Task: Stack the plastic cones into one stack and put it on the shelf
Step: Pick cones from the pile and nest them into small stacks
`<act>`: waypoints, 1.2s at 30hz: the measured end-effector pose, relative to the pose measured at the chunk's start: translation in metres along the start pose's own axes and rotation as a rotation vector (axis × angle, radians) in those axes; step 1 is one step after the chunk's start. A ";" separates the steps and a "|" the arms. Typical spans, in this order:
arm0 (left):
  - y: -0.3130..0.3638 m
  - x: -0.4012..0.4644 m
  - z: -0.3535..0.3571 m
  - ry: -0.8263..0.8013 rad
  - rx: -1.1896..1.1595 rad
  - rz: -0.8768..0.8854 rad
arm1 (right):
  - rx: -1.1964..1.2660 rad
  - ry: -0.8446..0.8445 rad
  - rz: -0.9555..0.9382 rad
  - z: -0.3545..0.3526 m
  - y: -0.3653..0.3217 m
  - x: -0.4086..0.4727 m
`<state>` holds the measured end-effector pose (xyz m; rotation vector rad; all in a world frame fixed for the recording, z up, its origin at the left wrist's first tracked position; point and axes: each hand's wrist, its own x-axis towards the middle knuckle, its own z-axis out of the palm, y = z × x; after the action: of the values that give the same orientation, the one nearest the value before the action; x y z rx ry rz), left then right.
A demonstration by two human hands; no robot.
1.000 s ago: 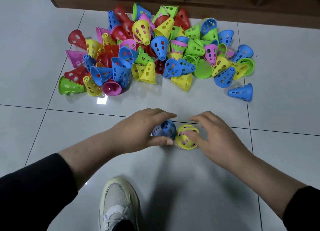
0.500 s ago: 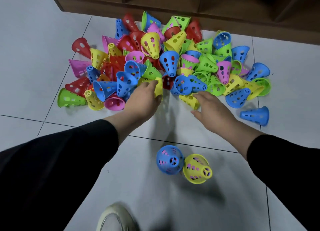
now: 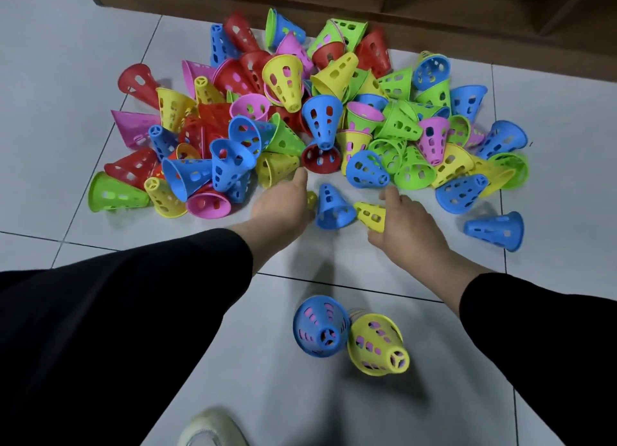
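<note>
There are no words, numbers, brands or signs to read here. The cones (image 3: 320,125) show only holes and plain colors.

A white tiled floor (image 3: 66,61) carried a heap of cones (image 3: 317,118) at twelve o'clock and two upright stacks (image 3: 350,335) at six.
</note>
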<state>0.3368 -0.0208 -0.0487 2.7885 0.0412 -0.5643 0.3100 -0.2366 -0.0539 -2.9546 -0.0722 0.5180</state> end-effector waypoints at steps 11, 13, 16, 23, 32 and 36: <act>-0.022 -0.063 -0.037 0.181 -0.508 -0.067 | 0.823 0.210 0.150 -0.056 0.004 -0.080; -0.020 -0.089 -0.049 0.241 -0.691 -0.033 | 0.967 0.230 0.116 -0.064 0.003 -0.104; -0.011 -0.134 -0.058 0.245 -0.859 0.068 | 1.053 0.233 0.052 -0.071 -0.002 -0.143; 0.010 -0.216 -0.039 0.162 -0.979 0.349 | 1.179 0.204 -0.083 -0.060 -0.016 -0.217; -0.002 -0.224 0.020 0.093 -0.562 0.338 | 0.707 0.105 -0.002 -0.004 -0.014 -0.229; -0.004 -0.217 0.025 0.088 -0.547 0.345 | 0.674 0.109 -0.013 -0.003 -0.011 -0.223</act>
<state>0.1268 -0.0175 0.0121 2.2162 -0.2286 -0.2861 0.1007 -0.2421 0.0250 -2.3123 0.0807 0.2973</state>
